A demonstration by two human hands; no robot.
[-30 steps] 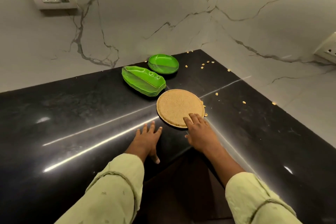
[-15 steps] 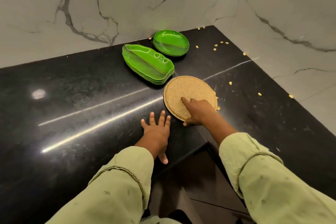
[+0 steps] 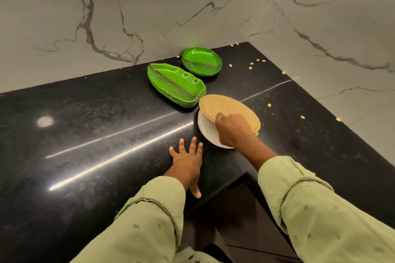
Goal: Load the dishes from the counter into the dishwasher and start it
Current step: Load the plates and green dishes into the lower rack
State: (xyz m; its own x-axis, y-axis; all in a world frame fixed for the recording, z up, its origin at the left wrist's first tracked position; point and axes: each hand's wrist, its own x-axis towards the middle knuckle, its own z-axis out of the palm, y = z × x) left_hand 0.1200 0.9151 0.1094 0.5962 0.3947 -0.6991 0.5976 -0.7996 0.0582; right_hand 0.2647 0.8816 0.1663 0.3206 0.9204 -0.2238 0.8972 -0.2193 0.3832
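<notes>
the right hand [image 3: 233,130] reaches forward from its pale green sleeve [image 3: 310,205], fingers curled over the near edge of a round tan plate [image 3: 228,105], gripping it. that plate lies tilted on a white plate [image 3: 206,128], its left edge raised clear. just in front and left of the white plate, the left hand [image 3: 188,160] lies flat on the black counter [image 3: 96,124], fingers straight and spread, holding nothing. a stack of leaf-shaped green plates [image 3: 175,83] sits just behind the white plate; a stack of oval green plates [image 3: 202,61] lies further behind.
</notes>
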